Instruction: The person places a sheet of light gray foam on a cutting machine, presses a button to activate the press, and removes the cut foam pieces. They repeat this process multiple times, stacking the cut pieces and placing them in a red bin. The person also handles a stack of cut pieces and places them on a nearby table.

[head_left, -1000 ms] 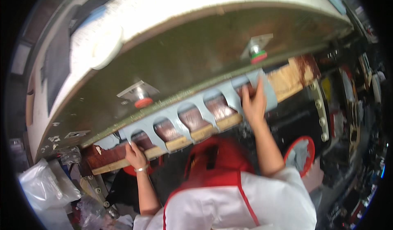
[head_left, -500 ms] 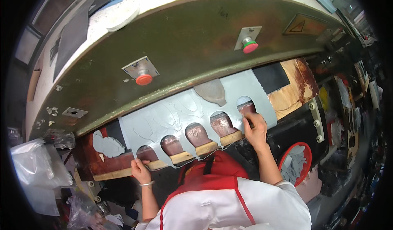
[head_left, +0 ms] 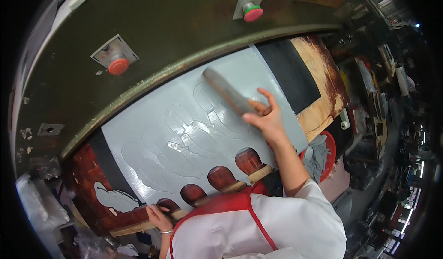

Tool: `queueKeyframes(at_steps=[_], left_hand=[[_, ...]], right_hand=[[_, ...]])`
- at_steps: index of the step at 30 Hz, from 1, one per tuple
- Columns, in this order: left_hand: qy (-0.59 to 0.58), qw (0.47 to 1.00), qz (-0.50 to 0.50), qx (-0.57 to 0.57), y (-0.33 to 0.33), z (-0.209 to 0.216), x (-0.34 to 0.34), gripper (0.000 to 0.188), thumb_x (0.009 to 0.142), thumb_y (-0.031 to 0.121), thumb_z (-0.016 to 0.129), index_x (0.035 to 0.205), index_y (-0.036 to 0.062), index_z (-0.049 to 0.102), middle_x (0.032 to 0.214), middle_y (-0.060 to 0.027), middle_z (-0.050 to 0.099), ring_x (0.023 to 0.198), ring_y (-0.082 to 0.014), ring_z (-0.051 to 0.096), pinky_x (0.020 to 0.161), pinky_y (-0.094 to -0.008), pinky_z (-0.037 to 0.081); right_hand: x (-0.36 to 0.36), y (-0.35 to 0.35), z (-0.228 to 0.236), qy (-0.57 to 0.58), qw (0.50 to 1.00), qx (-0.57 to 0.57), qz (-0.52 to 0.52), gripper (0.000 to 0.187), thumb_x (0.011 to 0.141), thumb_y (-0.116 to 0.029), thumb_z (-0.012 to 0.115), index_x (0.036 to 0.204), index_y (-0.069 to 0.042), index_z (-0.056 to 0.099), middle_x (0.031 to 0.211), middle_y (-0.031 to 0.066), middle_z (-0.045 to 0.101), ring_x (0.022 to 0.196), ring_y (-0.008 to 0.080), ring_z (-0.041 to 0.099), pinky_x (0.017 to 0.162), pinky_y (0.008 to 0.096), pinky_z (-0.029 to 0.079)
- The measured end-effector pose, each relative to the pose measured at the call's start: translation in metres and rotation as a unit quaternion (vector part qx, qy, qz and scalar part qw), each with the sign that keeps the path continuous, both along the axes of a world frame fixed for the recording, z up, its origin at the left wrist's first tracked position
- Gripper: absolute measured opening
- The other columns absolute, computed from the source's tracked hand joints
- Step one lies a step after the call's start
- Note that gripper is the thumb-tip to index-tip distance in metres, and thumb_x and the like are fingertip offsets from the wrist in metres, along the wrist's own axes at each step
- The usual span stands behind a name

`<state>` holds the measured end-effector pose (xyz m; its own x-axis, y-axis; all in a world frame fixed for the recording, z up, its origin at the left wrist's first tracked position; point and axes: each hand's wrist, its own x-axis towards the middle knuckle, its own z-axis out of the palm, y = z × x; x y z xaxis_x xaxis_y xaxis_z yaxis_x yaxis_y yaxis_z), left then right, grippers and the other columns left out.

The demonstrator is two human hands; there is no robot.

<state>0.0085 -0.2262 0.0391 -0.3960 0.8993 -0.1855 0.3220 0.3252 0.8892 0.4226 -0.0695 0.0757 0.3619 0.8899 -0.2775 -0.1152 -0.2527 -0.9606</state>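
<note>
Right hand point(head_left: 271, 120) tight on brownish block point(head_left: 226, 92) (one finger outstretched), left hand point(head_left: 160, 218) closed on grey sheet point(head_left: 180, 111)

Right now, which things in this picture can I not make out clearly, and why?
All in the head view:
Cutting die in the right hand: blurred, its far face turned away.
Left forearm: mostly hidden by the white garment.
Red bucket: bottom covered by grey scraps.
Far-right clutter: too small and dark to name.

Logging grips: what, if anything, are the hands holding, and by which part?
The right hand holds an elongated grey tool by its near end. The left hand is at a corner of the grey sheet; grip unclear.
</note>
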Motion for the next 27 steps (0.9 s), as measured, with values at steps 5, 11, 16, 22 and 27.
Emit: queueKeyframes(at_steps=[5, 11, 16, 22, 27], left_hand=[[-0.024, 1.0, -0.003, 0.001, -0.003, -0.001, -0.001, 0.026, 0.103, 0.023, 0.039, 0.082, 0.0064, 0.038, 0.063, -0.0009, 0.041, 0.05, -0.0091, 0.048, 0.05, -0.0225, 0.039], [0.052, 0.998, 0.013, 0.016, 0.025, 0.0, 0.008, 0.03, 0.102, 0.025, 0.04, 0.079, 0.0058, 0.039, 0.056, -0.0028, 0.046, 0.047, -0.0096, 0.046, 0.048, -0.0239, 0.036], [0.094, 0.992, 0.035, 0.073, 0.078, -0.007, 0.009, 0.036, 0.101, 0.03, 0.042, 0.077, 0.0031, 0.044, 0.054, -0.0036, 0.047, 0.048, -0.011, 0.045, 0.05, -0.0268, 0.035], [0.153, 0.982, 0.002, 0.113, 0.165, -0.01, 0.004, 0.039, 0.101, 0.031, 0.042, 0.077, 0.0012, 0.046, 0.052, -0.0069, 0.048, 0.048, -0.016, 0.045, 0.05, -0.0318, 0.037], [0.239, 0.967, 0.02, 0.091, 0.233, -0.004, -0.005, 0.041, 0.101, 0.033, 0.04, 0.077, 0.0001, 0.046, 0.053, -0.0112, 0.05, 0.045, -0.0209, 0.046, 0.048, -0.0354, 0.037]], right_hand=[[0.031, 0.005, 0.005, -0.388, 0.918, 0.088, 0.01, 0.093, 0.055, -0.018, 0.087, 0.134, -0.004, 0.04, 0.118, 0.0213, 0.057, 0.108, 0.0338, 0.057, 0.092, 0.04, 0.048], [0.045, 0.018, -0.044, -0.497, 0.854, 0.156, 0.013, 0.093, 0.054, -0.018, 0.087, 0.132, 0.001, 0.042, 0.118, 0.022, 0.056, 0.108, 0.0368, 0.056, 0.091, 0.041, 0.047], [0.052, 0.08, -0.012, -0.196, 0.957, 0.158, -0.142, 0.07, 0.079, -0.019, 0.068, 0.137, 0.003, 0.036, 0.123, 0.0238, 0.053, 0.112, 0.0372, 0.054, 0.092, 0.0406, 0.046], [0.026, 0.2, 0.049, -0.509, 0.785, 0.275, -0.222, 0.086, 0.086, -0.04, 0.059, 0.144, 0.007, 0.016, 0.144, 0.0365, 0.017, 0.132, 0.0529, 0.019, 0.108, 0.0556, 0.02], [0.015, 0.216, 0.053, -0.476, 0.781, 0.31, -0.26, 0.092, 0.083, -0.038, 0.064, 0.145, 0.005, 0.012, 0.148, 0.0353, 0.006, 0.135, 0.0537, 0.012, 0.109, 0.0573, 0.017]])
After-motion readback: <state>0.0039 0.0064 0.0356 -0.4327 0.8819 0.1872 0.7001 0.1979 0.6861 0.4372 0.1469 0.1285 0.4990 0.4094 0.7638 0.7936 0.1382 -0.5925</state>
